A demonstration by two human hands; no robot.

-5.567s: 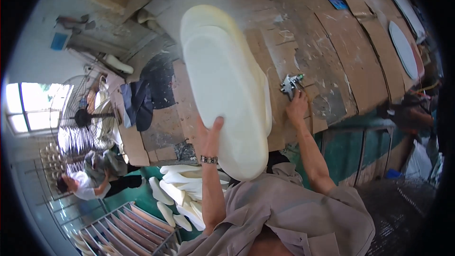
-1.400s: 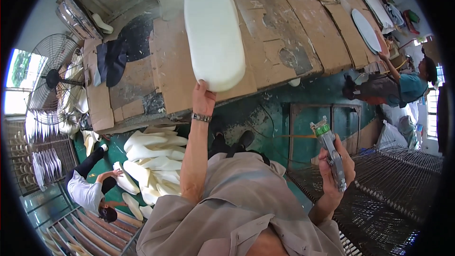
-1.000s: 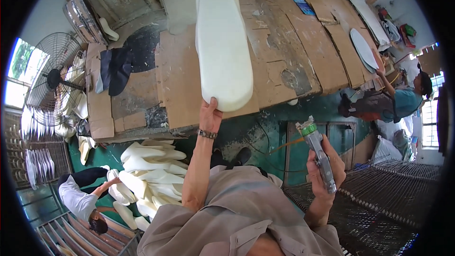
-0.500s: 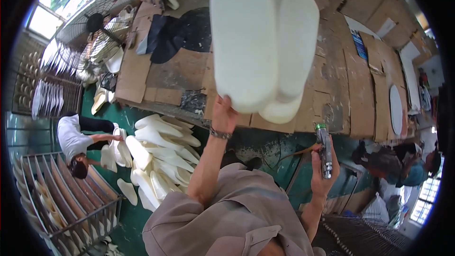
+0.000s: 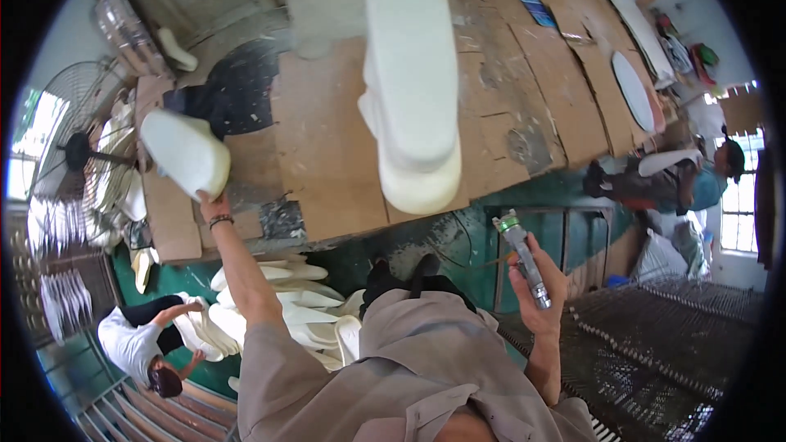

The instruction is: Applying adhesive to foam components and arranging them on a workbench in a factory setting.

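My left hand grips the near end of a cream-white, sole-shaped foam piece over the left part of the worktable. My right hand, away from the near edge of the table, is wrapped round a silver metal hand tool with a green end. In the middle of the worktable, which is covered with worn cardboard, stands a stack of similar cream sole-shaped pieces. The lower ones are partly hidden under the long top piece.
A heap of cream pieces lies on the green floor, beside a crouching person who handles some. A caged fan stands left of the table. Another person is at the right, holding a white piece. Dark cloth lies on the table.
My left hand has moved left with one cream piece, apart from the others now in the middle. My right hand keeps the metal tool. The whole view has shifted.
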